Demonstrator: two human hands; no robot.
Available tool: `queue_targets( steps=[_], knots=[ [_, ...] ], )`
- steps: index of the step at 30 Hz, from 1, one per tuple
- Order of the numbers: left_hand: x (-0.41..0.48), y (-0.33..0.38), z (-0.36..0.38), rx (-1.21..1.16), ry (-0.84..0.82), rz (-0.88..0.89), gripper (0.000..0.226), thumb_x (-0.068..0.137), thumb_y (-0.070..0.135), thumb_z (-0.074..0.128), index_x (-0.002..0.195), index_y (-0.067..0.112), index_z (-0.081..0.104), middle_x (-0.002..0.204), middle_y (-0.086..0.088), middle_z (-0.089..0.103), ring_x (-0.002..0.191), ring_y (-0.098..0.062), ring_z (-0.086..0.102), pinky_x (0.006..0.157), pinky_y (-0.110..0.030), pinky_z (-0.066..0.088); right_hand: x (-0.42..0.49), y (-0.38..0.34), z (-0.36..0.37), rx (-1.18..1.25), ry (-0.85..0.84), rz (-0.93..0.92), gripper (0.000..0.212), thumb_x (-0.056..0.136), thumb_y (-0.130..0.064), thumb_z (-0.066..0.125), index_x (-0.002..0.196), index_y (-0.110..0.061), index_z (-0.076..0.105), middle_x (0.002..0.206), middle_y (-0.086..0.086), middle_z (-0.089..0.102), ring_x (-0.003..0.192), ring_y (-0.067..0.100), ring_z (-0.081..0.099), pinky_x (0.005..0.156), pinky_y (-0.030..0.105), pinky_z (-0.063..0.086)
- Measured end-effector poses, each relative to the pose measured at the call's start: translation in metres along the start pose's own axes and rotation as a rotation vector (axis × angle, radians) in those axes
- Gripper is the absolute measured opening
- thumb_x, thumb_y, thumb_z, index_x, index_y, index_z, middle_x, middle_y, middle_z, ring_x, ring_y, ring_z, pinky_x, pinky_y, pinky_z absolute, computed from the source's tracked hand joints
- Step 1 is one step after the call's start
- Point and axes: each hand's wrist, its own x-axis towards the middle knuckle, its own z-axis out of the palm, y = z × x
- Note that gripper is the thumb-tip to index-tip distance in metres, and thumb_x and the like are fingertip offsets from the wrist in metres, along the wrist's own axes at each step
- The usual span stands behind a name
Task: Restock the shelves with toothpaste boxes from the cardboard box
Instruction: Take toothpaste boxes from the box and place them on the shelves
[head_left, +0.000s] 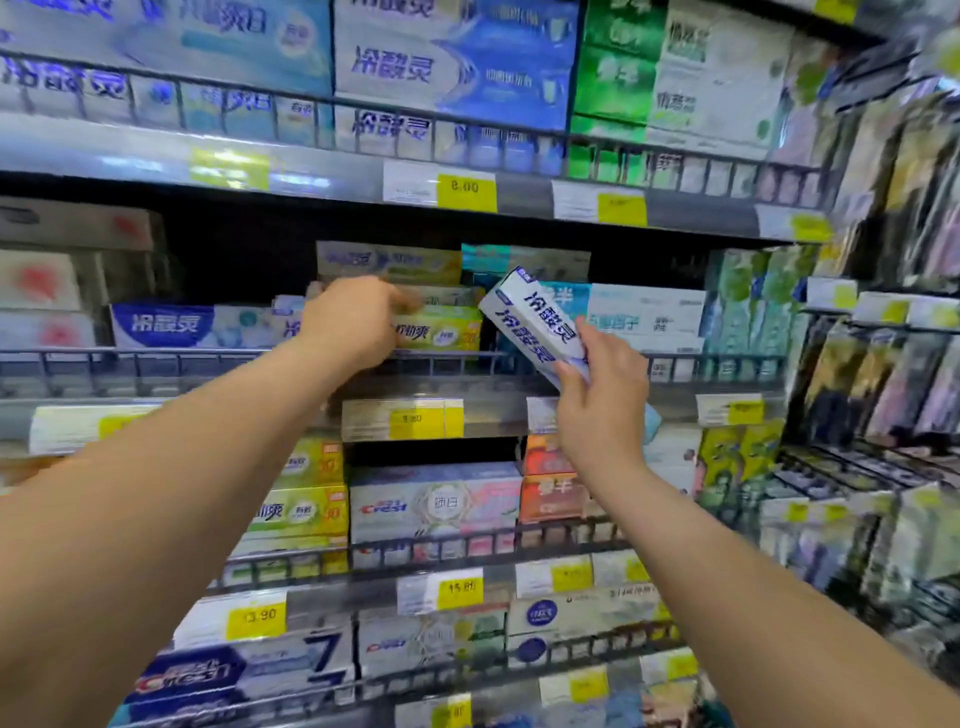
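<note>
Crest on white box (410, 506) – price tag (465, 189) 8.00, lower tag (461, 587) 15.80, left tag (257, 617) 13.90.

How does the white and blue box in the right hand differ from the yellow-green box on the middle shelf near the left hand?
The white and blue box is tilted in the air, gripped by the right hand; the yellow-green box lies level behind the shelf rail. Colours differ: white with blue lettering against yellow-green. Both are long toothpaste boxes.

I'm seeing yellow price tags (466, 191) running in rows across the view, one reading 8.00, while blurred hanging packs (852, 384) are crowding the far right, contents too smeared to tell.
</note>
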Motion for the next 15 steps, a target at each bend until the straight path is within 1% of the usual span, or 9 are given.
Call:
queue_targets(
  steps=[1,3,7,9,10,12,15],
  knots=[
    [0.006,0.001,0.000,-0.037,-0.047,-0.024,0.047,0.084,0.023,0.068,0.126,0.039,0.056,0.133,-0.004,0.055,0.120,-0.030,0.049,0.095,-0.037,0.041,0.001,0.003,0.000,-0.009,0.004,-0.022,0.048,0.087,-0.025,0.042,0.132,-0.010,0.049,0.121,0.012,0.057,0.109,0.032,0.047,0.093,0.041,0.036],
    [0.017,0.005,0.002,-0.035,-0.121,-0.038,0.049,0.080,0.022,0.072,0.125,0.035,0.058,0.133,-0.003,0.055,0.118,-0.028,0.051,0.092,-0.032,0.043,0.001,0.007,0.002,-0.019,0.013,-0.048,0.047,0.087,-0.024,0.043,0.132,-0.011,0.049,0.120,0.011,0.057,0.108,0.032,0.048,0.092,0.040,0.035],
    [0.031,0.010,0.009,-0.099,-0.199,-0.034,0.048,0.080,0.016,0.072,0.125,0.027,0.060,0.133,0.001,0.057,0.115,-0.022,0.055,0.091,-0.024,0.041,0.001,0.012,0.009,-0.037,0.018,-0.099,0.043,0.089,-0.018,0.050,0.132,-0.012,0.050,0.117,0.008,0.058,0.107,0.029,0.048,0.090,0.032,0.030],
    [0.032,0.006,0.009,-0.119,-0.167,-0.031,0.047,0.079,0.022,0.073,0.124,0.028,0.060,0.130,-0.001,0.059,0.114,-0.024,0.056,0.089,-0.027,0.043,0.000,0.009,0.012,-0.055,0.025,-0.120,0.043,0.087,-0.017,0.051,0.130,-0.012,0.051,0.115,0.008,0.059,0.105,0.029,0.049,0.089,0.034,0.031],
    [0.030,0.003,0.008,-0.112,-0.123,-0.021,0.044,0.080,0.026,0.072,0.123,0.029,0.061,0.128,-0.002,0.060,0.112,-0.025,0.056,0.089,-0.030,0.044,-0.001,0.006,0.014,-0.071,0.030,-0.131,0.044,0.087,-0.018,0.051,0.130,-0.011,0.051,0.115,0.007,0.059,0.104,0.028,0.050,0.089,0.035,0.032],
    [0.023,-0.006,0.003,-0.103,-0.006,-0.005,0.037,0.082,0.034,0.068,0.118,0.029,0.064,0.123,-0.005,0.063,0.109,-0.028,0.057,0.088,-0.034,0.047,-0.001,-0.003,0.018,-0.117,0.058,-0.171,0.043,0.086,-0.019,0.051,0.129,-0.012,0.053,0.114,0.006,0.060,0.103,0.027,0.050,0.088,0.035,0.029],
    [0.006,-0.026,-0.008,-0.153,0.099,-0.039,0.036,0.084,0.039,0.063,0.117,0.027,0.065,0.119,-0.006,0.065,0.109,-0.029,0.057,0.088,-0.036,0.048,0.004,-0.024,0.027,-0.203,0.114,-0.299,0.042,0.083,-0.016,0.054,0.126,-0.014,0.057,0.113,0.004,0.062,0.101,0.021,0.047,0.087,0.035,0.025]
  ],
)
